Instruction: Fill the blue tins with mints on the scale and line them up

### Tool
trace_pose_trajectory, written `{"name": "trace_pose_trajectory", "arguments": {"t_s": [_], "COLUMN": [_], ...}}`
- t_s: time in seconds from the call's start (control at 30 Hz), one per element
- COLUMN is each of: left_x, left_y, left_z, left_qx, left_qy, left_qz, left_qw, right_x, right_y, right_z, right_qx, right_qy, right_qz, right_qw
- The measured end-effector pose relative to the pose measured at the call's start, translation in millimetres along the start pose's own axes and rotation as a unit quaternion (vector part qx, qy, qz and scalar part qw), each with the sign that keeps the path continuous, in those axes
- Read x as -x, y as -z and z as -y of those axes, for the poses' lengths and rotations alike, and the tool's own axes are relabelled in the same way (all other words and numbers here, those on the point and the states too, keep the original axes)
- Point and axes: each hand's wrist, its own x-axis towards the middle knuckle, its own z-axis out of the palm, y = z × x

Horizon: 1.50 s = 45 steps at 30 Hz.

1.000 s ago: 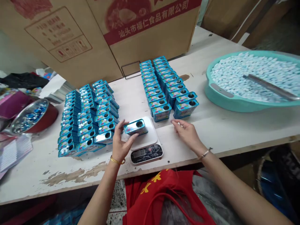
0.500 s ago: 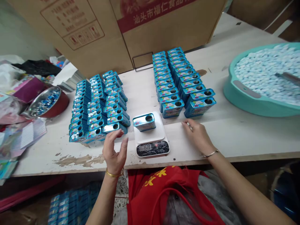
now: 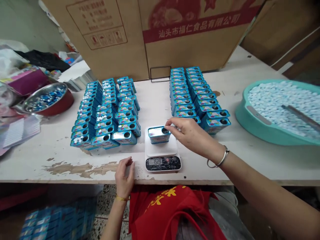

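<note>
A blue tin (image 3: 157, 132) with a round opening in its top stands upright on a small white kitchen scale (image 3: 162, 151), whose display reads about 152.9. Over that opening is my right hand (image 3: 191, 135), its thumb and fingertips pinched together; a small pale candy shows faintly under the fingers. Left of the scale, my left hand (image 3: 125, 175) rests at the table's front edge, holding nothing, fingers loosely bent and thumb apart. The nearest filled tin (image 3: 125, 137) ends a row just beyond it.
Rows of tins (image 3: 103, 123), some with white candies on top, stand left; more rows (image 3: 183, 96) stand behind the right hand. A teal tub (image 3: 250, 125) of pale candies holds a scoop-like tool (image 3: 303, 116). A metal bowl (image 3: 53, 108) sits left, a large carton (image 3: 120, 63) behind.
My right hand has moved left from the table to the opening of the tin on the scale. My left hand has drawn back toward the table edge. The reading rose slightly.
</note>
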Motion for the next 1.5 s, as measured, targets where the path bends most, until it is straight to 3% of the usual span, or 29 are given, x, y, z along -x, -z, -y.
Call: {"name": "trace_pose_trajectory", "arguments": {"t_s": [0.17, 0.33, 0.43, 0.5, 0.57, 0.67, 0.73, 0.83, 0.9, 1.03, 1.33, 1.5], "left_x": [0.0, 0.2, 1.7, 2.5, 3.0, 3.1, 2.9, 2.6, 2.5, 2.4, 2.9, 3.6], "left_y": [-2.5, -5.2, -6.0, -6.4, -6.8, -7.3, -7.5, -8.0, -8.5, -9.7, -10.1, -6.1], "left_z": [2.0, 4.2, 4.8, 4.8, 4.6, 4.2, 3.6, 2.4, 1.9, 2.0, 3.5, -1.1], "left_qx": [0.004, -0.012, -0.020, -0.021, -0.018, -0.018, -0.023, -0.031, -0.033, -0.036, -0.040, -0.035], "left_qy": [-0.013, -0.026, -0.023, -0.023, -0.023, -0.023, -0.022, -0.022, -0.023, -0.024, -0.024, -0.021], "left_qz": [-0.001, 0.000, 0.002, -0.001, -0.004, -0.003, 0.000, 0.003, 0.003, 0.003, 0.007, 0.008], "left_qw": [1.000, 1.000, 1.000, 1.000, 1.000, 1.000, 0.999, 0.999, 0.999, 0.999, 0.999, 0.999], "right_x": [-7.2, -11.5, -11.9, -8.7, -1.4, 17.1, 32.1, 52.3, 60.9, 63.2, 37.0, 20.3], "right_y": [-1.8, -0.2, 1.8, 3.0, 3.1, 0.8, -2.1, -6.3, -7.7, -7.9, -4.7, -5.6], "right_z": [3.0, 3.1, 2.5, -1.3, -9.2, -28.1, -42.4, -59.7, -65.5, -62.5, -29.6, -18.8], "right_qx": [0.086, 0.099, 0.028, -0.107, -0.285, -0.478, -0.536, -0.565, -0.560, -0.526, -0.485, -0.480], "right_qy": [-0.014, -0.013, -0.019, -0.055, -0.132, -0.256, -0.307, -0.345, -0.354, -0.345, -0.272, -0.231], "right_qz": [0.079, 0.091, 0.050, 0.026, 0.025, 0.035, 0.037, 0.027, 0.018, 0.008, -0.002, -0.008], "right_qw": [0.993, 0.991, 0.998, 0.992, 0.949, 0.839, 0.786, 0.749, 0.749, 0.777, 0.831, 0.846]}}
